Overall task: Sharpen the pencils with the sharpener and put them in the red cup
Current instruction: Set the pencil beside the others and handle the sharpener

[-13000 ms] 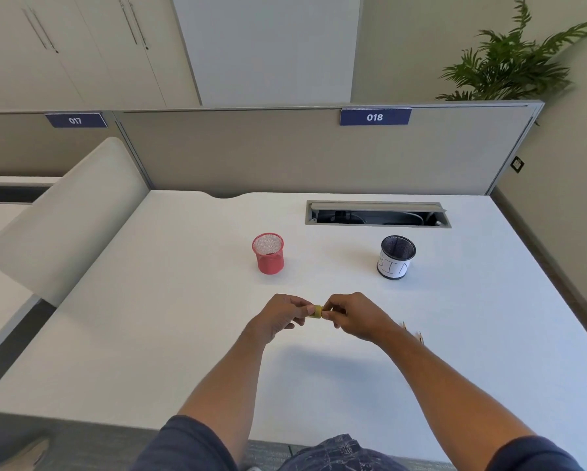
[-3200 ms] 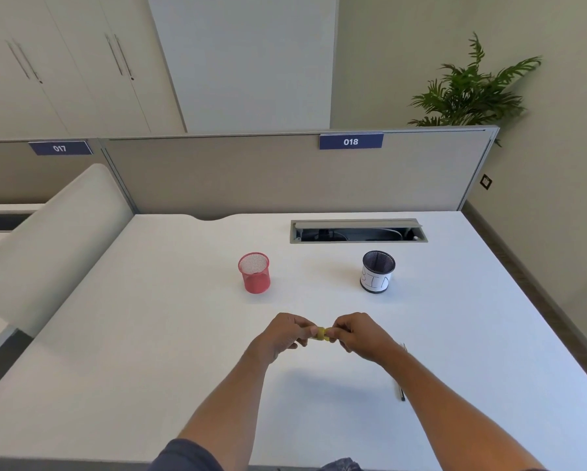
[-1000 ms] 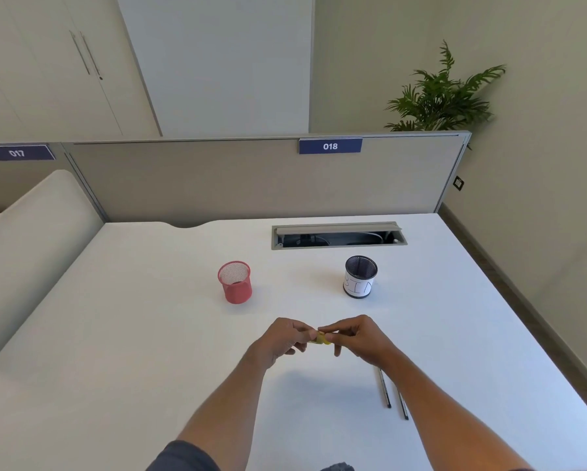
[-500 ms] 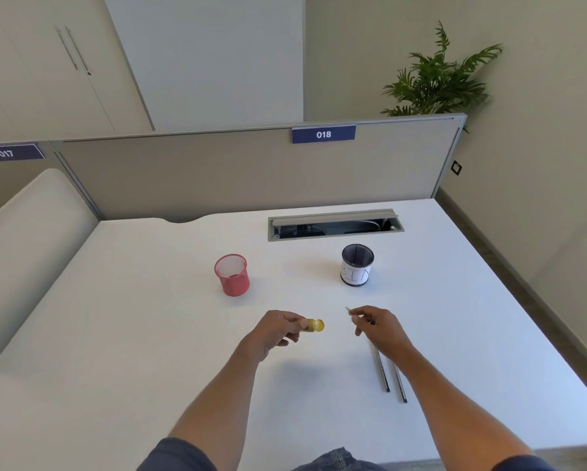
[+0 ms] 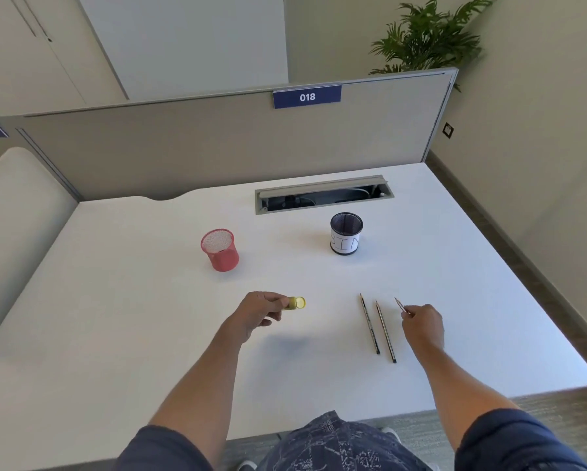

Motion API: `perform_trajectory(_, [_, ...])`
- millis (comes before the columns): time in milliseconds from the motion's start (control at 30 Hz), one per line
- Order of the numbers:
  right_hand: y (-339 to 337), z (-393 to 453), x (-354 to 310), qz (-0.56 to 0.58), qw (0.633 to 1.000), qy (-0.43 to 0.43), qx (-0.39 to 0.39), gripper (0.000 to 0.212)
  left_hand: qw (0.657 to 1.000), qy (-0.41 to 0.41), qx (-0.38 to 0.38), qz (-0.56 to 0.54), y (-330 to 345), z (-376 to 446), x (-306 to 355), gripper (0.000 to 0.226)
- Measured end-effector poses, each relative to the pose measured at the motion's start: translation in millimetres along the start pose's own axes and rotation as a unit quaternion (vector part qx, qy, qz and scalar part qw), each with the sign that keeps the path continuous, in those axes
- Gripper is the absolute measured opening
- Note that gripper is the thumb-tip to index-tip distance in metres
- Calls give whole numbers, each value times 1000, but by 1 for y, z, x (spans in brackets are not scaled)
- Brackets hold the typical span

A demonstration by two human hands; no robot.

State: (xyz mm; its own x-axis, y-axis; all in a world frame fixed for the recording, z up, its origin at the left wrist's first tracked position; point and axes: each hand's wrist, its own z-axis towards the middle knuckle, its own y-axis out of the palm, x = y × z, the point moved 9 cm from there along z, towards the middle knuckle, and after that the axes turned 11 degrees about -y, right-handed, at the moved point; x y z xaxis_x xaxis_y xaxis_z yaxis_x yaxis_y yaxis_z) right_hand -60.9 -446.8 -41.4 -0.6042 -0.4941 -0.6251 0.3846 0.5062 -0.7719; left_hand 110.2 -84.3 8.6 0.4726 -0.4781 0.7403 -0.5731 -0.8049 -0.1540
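White desk (image 5: 115, 300), beige partition (image 5: 183, 147), potted plant (image 5: 431, 35), cream cabinets (image 5: 20, 62)

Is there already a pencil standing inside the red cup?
No, the red mesh cup looks empty; two pencils lie on the desk and the right hand holds a third.

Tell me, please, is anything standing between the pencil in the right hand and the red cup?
Nothing stands on the bare table between the pencil in the right hand and the red cup. The left hand with the yellow sharpener hangs near that path.
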Motion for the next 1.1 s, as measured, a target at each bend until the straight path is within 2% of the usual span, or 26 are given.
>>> perform_trajectory(167, [0, -8, 2, -3, 1000, 24, -9, 20, 1000, -2, 14, -4, -13, -3, -3, 25])
perform_trajectory(633, [14, -9, -9, -25, 999, 28, -18, 15, 999, -11, 32, -12, -25, -13, -15, 13])
perform_trajectory(800, [16, -7, -9, -27, 999, 20, -18, 13, 999, -10, 34, -9, -27, -15, -18, 19])
perform_trajectory(1100, [12, -8, -16, -41, 998, 16, -40, 12, 999, -11, 37, -9, -26, -17, -18, 15])
